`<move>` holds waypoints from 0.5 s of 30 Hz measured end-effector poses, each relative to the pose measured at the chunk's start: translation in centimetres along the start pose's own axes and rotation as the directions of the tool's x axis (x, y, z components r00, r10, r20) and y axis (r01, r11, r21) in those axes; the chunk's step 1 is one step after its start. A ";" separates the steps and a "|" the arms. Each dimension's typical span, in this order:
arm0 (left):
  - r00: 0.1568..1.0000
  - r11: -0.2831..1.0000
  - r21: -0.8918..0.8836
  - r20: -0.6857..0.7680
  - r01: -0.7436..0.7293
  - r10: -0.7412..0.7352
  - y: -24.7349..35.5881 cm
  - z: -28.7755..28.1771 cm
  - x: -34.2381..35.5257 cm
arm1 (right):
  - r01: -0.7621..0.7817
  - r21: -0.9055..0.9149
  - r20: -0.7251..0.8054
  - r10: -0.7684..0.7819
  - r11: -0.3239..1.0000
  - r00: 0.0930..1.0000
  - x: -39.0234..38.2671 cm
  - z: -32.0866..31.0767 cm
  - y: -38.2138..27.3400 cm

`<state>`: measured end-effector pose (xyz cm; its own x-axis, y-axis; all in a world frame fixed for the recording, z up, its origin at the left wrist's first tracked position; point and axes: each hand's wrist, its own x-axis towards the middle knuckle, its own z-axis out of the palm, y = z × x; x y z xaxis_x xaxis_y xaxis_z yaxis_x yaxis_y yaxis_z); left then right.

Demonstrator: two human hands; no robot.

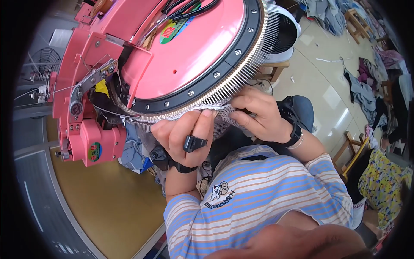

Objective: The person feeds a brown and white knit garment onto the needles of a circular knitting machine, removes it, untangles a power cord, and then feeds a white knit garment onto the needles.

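Where the pink machine curves round toward me, my left hand is closed on the edge of a pale knit piece, thumb and fingertips pinched together right up against the row of metal pins. My right hand grips the same knit just beside it, thumb below and forefinger above, also close to the pins. The piece lies along the near side of the ring, its whitish edge running left along the pins past my left hand, with the grey mesh hanging below between my two hands. I can't tell from here how many loops sit on the pins.

A black ring-like device sits on a finger of my left hand, and a black band goes round my right wrist. On top of the machine lies a pair of scissors with black handles. Left of my hands is a metal arm with a yellow tag near it. My striped shirt fills the space below, and well off to the right, clothes lie heaped on the tiled floor.
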<state>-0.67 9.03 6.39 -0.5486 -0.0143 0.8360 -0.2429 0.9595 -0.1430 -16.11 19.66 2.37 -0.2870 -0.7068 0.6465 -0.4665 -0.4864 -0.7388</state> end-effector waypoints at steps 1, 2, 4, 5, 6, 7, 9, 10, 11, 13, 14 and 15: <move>1.000 1.000 -0.023 -0.009 0.022 -0.022 0.0 0.0 -0.1 | -0.026 0.038 0.012 0.026 0.999 1.000 0.0 -0.3 -0.1; 0.999 0.999 -0.032 -0.012 0.029 -0.029 -0.2 -0.1 -0.3 | -0.075 0.073 0.034 0.073 0.995 0.997 0.0 -0.2 -0.2; 1.000 1.000 -0.020 -0.022 0.018 -0.019 -0.4 -0.1 -0.5 | -0.111 0.152 0.108 0.095 0.982 0.990 0.1 -0.4 -0.1; 1.000 0.999 -0.044 -0.014 0.027 -0.028 -0.4 -0.1 -0.5 | -0.139 0.108 0.164 0.120 0.984 0.979 0.0 -0.4 -0.1; 1.000 0.999 -0.049 -0.020 0.022 -0.023 -0.4 0.0 -0.5 | -0.112 0.130 0.190 0.086 0.985 0.978 -0.1 -0.5 0.1; 1.000 0.999 -0.045 -0.023 0.013 -0.014 -0.4 -0.1 -0.4 | -0.110 0.132 0.210 0.081 0.985 0.974 -0.1 -0.5 0.1; 0.999 0.999 -0.041 -0.021 0.025 -0.025 -0.4 -0.1 -0.3 | -0.093 0.111 0.183 0.072 0.989 0.980 -0.2 -0.8 0.2; 1.000 0.999 -0.032 -0.016 0.016 -0.017 -0.3 -0.2 -0.2 | -0.070 0.131 0.077 0.060 0.989 0.995 -0.2 -0.8 0.1; 1.000 0.999 -0.023 0.003 0.029 -0.029 -0.3 -0.2 -0.1 | -0.068 0.150 0.041 0.063 0.986 0.997 -0.3 -1.2 0.0; 0.999 0.999 -0.017 0.021 0.036 -0.036 -0.1 -0.5 0.0 | -0.012 0.214 -0.029 0.019 0.977 0.999 -0.4 -1.9 -0.5; 0.999 0.999 -0.021 0.021 0.033 -0.032 -0.1 -0.6 0.0 | 0.063 0.160 -0.045 -0.056 0.985 0.997 -0.5 -2.5 -0.8; 0.999 0.999 -0.023 0.030 0.038 -0.038 0.0 -0.6 0.0 | 0.113 0.046 -0.015 -0.112 0.993 0.994 -0.5 -3.0 -1.2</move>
<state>-0.19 9.22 6.74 -0.5625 -0.0587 0.8247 -0.2455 0.9643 -0.0988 -17.95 22.18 3.46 -0.2456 -0.6397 0.7283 -0.4566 -0.5865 -0.6690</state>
